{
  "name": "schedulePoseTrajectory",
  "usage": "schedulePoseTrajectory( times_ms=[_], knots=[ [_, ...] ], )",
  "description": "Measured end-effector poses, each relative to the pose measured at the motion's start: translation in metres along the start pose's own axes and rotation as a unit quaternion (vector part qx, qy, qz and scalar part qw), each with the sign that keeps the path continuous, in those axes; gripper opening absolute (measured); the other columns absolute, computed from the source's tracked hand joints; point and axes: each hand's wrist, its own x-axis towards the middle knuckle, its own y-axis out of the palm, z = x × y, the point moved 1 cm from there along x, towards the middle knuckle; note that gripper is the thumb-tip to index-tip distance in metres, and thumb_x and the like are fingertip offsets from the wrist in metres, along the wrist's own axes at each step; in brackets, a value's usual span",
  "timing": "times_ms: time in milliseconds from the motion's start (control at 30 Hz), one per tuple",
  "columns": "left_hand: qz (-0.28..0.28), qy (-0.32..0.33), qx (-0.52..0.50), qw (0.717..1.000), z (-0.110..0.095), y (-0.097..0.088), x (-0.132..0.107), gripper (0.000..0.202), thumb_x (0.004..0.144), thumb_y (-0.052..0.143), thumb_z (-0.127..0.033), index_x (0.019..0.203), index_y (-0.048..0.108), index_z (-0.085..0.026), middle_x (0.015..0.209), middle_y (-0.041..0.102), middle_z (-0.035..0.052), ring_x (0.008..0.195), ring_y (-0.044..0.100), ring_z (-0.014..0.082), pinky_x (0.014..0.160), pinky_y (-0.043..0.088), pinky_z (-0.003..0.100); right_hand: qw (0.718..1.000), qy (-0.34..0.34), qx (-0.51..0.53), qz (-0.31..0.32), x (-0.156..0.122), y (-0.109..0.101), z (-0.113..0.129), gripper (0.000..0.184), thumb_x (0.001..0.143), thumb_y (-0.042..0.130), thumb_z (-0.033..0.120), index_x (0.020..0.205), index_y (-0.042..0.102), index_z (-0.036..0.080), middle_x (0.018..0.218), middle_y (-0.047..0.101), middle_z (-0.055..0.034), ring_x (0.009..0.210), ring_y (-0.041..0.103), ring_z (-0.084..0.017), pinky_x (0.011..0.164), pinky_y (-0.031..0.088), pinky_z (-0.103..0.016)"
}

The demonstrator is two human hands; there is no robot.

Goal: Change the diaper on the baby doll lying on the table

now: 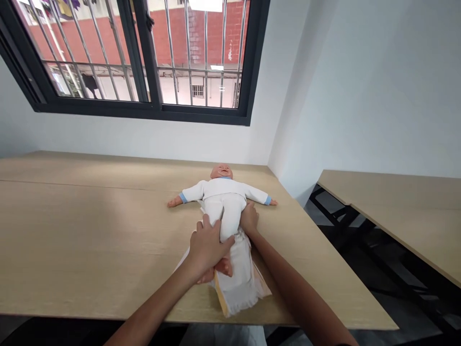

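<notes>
A baby doll (226, 190) in a white outfit with blue cuffs lies on its back on the table, arms spread and head toward the wall. My left hand (209, 242) is wrapped over the doll's lower legs, its thumb across them; the bare feet (224, 265) show beneath my wrist. Against the doll's hip, on the right side, my right hand (249, 218) is closed, its fingertips partly hidden at the body. Under the legs is an unfolded white diaper (239, 278) with ruffled edges and a yellowish strip, reaching toward the table's front edge.
The light wooden table (90, 230) runs up to a white wall below a barred window (151, 57). To the right, past a gap, stands a second wooden table (406, 202) with a dark metal frame underneath.
</notes>
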Motion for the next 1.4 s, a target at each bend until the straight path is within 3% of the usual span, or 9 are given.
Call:
schedulePoseTrajectory(
  times_ms=[233,400,533,700,867,967,1100,1267,1400],
  knots=[
    [-0.054,0.154,0.067,0.984,-0.021,-0.008,0.03,0.066,0.076,0.064,-0.045,0.133,0.045,-0.017,0.15,0.028,0.0204,0.139,0.014,0.0428,0.104,0.017,0.067,0.974,-0.058,0.216,-0.022,0.017,-0.003,-0.03,0.048,0.073,0.059,0.032,0.114,0.041,0.015,0.1,0.064,-0.012,0.089,0.062,-0.024,0.077,0.048,-0.032],
    [-0.018,0.226,0.075,0.971,-0.044,-0.001,0.09,0.053,0.077,0.065,-0.043,0.124,0.056,-0.023,0.141,0.043,0.0171,0.139,0.016,0.0428,0.103,0.009,0.072,0.922,-0.04,0.384,0.021,0.026,-0.003,-0.041,0.041,0.067,0.061,0.033,0.102,0.045,0.017,0.081,0.061,-0.0024,0.064,0.057,-0.016,0.059,0.045,-0.026],
    [0.008,0.242,0.085,0.967,-0.049,0.019,0.11,0.035,0.078,0.062,-0.031,0.112,0.065,-0.025,0.136,0.047,0.0134,0.132,0.028,0.0401,0.1,0.023,0.066,0.887,-0.013,0.459,0.043,0.031,-0.007,-0.045,0.034,0.065,0.063,0.027,0.094,0.048,0.017,0.07,0.059,0.0018,0.058,0.054,-0.012,0.055,0.041,-0.022],
    [-0.065,0.252,0.098,0.96,-0.04,0.029,0.11,0.025,0.083,0.05,-0.022,0.098,0.07,-0.018,0.114,0.057,0.0139,0.109,0.046,0.0336,0.087,0.039,0.048,0.878,0.012,0.477,0.04,0.034,-0.008,-0.048,0.028,0.067,0.06,0.018,0.093,0.049,0.017,0.069,0.058,0.0026,0.057,0.054,-0.01,0.054,0.043,-0.02],
    [-0.039,0.277,0.038,0.959,-0.022,0.027,0.123,0.024,0.087,0.048,-0.028,0.098,0.069,-0.024,0.11,0.057,0.0075,0.096,0.051,0.0248,0.086,0.041,0.039,0.866,0.033,0.494,0.066,0.032,-0.014,-0.045,0.024,0.071,0.059,0.015,0.093,0.05,0.018,0.072,0.061,0.0009,0.059,0.058,-0.01,0.057,0.049,-0.022],
    [-0.04,0.298,0.002,0.954,-0.014,0.03,0.129,0.026,0.09,0.046,-0.028,0.099,0.069,-0.024,0.107,0.058,0.0062,0.091,0.053,0.0214,0.087,0.041,0.035,0.851,0.038,0.504,0.142,0.028,-0.018,-0.043,0.023,0.071,0.061,0.014,0.092,0.053,0.018,0.075,0.065,-0.0011,0.062,0.061,-0.011,0.06,0.052,-0.022],
    [-0.066,0.32,0.034,0.945,-0.013,0.034,0.125,0.031,0.088,0.047,-0.028,0.114,0.064,-0.03,0.115,0.059,0.0053,0.099,0.052,0.0249,0.083,0.04,0.039,0.846,0.001,0.473,0.247,0.024,-0.02,-0.041,0.027,0.065,0.071,0.018,0.089,0.059,0.016,0.078,0.066,-0.0017,0.063,0.059,-0.01,0.058,0.049,-0.021],
    [-0.052,0.389,0.048,0.919,-0.018,0.034,0.119,0.041,0.089,0.041,-0.019,0.125,0.055,-0.033,0.128,0.059,0.0001,0.121,0.044,0.0258,0.087,0.035,0.042,0.861,-0.057,0.457,0.218,0.025,-0.022,-0.04,0.045,0.059,0.075,0.022,0.102,0.06,0.018,0.09,0.069,-0.0022,0.08,0.063,-0.015,0.071,0.05,-0.025],
    [-0.035,0.402,0.053,0.913,-0.016,0.038,0.124,0.039,0.09,0.037,-0.016,0.123,0.056,-0.026,0.125,0.062,0.0057,0.127,0.042,0.0221,0.092,0.032,0.043,0.866,-0.06,0.443,0.224,0.03,-0.027,-0.042,0.049,0.059,0.073,0.022,0.106,0.059,0.019,0.091,0.071,-0.0026,0.089,0.065,-0.019,0.088,0.049,-0.034]
  ],
)
